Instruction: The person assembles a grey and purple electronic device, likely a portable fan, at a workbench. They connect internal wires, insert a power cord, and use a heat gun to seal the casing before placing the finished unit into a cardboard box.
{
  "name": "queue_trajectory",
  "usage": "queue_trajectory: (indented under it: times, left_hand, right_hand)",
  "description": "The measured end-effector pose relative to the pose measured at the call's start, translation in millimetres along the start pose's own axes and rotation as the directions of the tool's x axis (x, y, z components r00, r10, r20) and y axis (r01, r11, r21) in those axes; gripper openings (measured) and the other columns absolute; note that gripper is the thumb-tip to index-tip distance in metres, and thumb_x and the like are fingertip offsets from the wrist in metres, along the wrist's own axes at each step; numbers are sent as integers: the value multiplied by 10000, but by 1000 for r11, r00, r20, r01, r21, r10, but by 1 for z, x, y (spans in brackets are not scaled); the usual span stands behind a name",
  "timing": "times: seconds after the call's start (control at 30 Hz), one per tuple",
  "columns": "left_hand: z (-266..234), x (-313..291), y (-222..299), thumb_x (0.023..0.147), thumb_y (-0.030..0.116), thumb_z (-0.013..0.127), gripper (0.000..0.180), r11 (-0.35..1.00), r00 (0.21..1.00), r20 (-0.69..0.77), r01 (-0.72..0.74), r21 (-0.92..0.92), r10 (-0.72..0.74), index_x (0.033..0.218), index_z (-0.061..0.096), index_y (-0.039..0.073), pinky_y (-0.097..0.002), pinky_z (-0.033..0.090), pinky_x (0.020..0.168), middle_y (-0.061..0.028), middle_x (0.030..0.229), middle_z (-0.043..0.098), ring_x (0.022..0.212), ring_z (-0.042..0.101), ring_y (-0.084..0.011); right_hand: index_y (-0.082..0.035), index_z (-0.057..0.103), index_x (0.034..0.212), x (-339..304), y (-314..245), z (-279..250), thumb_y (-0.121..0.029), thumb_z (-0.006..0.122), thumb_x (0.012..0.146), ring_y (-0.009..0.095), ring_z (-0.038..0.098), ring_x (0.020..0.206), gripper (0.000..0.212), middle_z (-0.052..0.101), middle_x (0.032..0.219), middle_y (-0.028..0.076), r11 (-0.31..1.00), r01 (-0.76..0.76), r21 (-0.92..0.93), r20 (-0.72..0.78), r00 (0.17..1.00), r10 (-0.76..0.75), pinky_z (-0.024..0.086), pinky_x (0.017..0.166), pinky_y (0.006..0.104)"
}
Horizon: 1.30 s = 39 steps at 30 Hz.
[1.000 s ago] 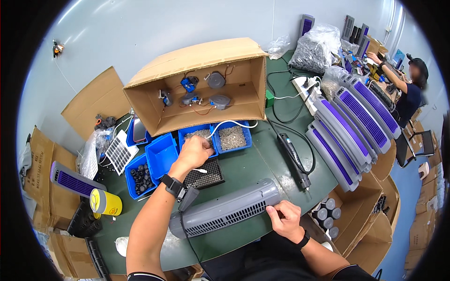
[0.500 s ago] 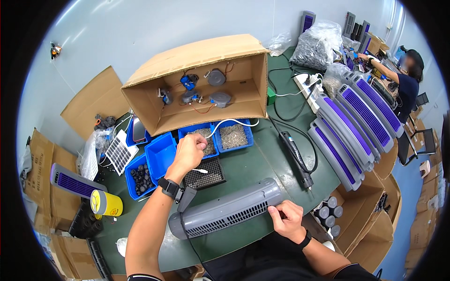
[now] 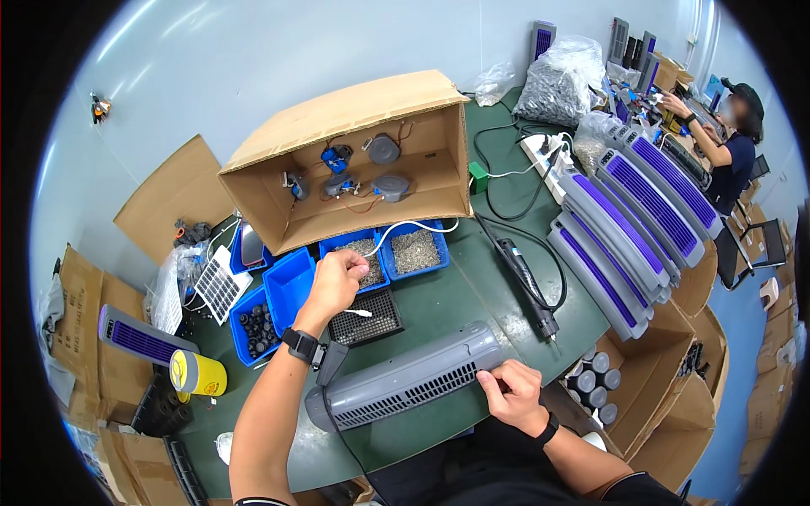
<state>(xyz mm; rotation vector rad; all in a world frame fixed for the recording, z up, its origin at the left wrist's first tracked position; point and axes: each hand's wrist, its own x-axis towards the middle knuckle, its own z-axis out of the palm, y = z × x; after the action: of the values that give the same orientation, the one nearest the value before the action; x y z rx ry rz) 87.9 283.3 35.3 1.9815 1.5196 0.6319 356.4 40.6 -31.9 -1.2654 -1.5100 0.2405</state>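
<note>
Gray slotted housing (image 3: 405,375) lies lengthwise on green surface (image 3: 460,295). Right hand (image 3: 513,395) at its right end, fingers curled; can't tell if gripping. Left hand (image 3: 335,282) beside blue bin (image 3: 376,285) of small metal bits, fingertips pinched together, contents can't be told.

The dark green desk (image 3: 472,295) carries a grey slotted housing (image 3: 405,378) near its front edge. Around that housing, a yellow canister (image 3: 199,374) stands at nine o'clock, a black grid tray (image 3: 369,327) and blue bins (image 3: 291,287) at eleven, a white power strip (image 3: 548,173) and bulging plastic bag (image 3: 555,88) at one, a corded power tool (image 3: 525,285) at two.
</note>
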Motion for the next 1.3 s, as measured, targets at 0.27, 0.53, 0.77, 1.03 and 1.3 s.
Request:
queue_trajectory:
  times: [0.27, 0.53, 0.77, 1.03, 1.3]
  left_hand:
    - [-1, -3, 5, 974, 34, 691, 121, 1000, 1000, -2, -5, -15, 5, 1042, 743, -51, -344, 560, 793, -140, 931, 777, 862, 722, -187]
    - [-5, -4, -2, 1006, 17, 657, 92, 972, 997, 27, 70, -224, -66, 1051, 714, -40, -301, 528, 711, -66, 850, 712, 761, 644, -137]
    - [-49, -91, 36, 1017, 16, 654, 91, 610, 970, 210, 239, -755, -120, 1094, 680, -24, -266, 529, 733, -47, 911, 675, 794, 624, -131]
    - [-19, -217, 79, 972, -10, 702, 120, 185, 946, 305, 321, -929, -110, 1085, 711, -51, -290, 564, 703, -151, 991, 725, 797, 684, -186]
    - [47, -251, 81, 997, -18, 696, 170, 194, 980, 142, 168, -967, -139, 1159, 726, -57, -320, 629, 792, -136, 1051, 751, 901, 726, -168]
  right_hand:
    - [-48, 615, 666, 1, -1, -2, -49, 830, 841, 248, 557, 498, 277, 571, 590, 72, 1000, -2, -7, 2, 1000, 2, 400, 472, 359]
    - [-45, 610, 662, 1, 1, -1, -56, 835, 838, 249, 551, 492, 285, 564, 584, 73, 1000, 6, -7, -6, 1000, -6, 398, 470, 359]
    - [-12, 624, 657, 0, -9, -9, -16, 819, 862, 151, 515, 446, 284, 594, 574, 67, 966, -159, 202, 29, 987, 156, 368, 444, 308]
    - [28, 748, 964, 43, -85, -12, 8, 792, 913, 125, 706, 725, 70, 749, 868, 103, 686, -355, 636, 351, 924, 153, 553, 656, 246]
    - [55, 732, 1130, 32, -89, -5, 30, 764, 929, 193, 748, 882, 205, 746, 1020, 157, 794, -307, 525, 470, 882, 31, 621, 722, 298]
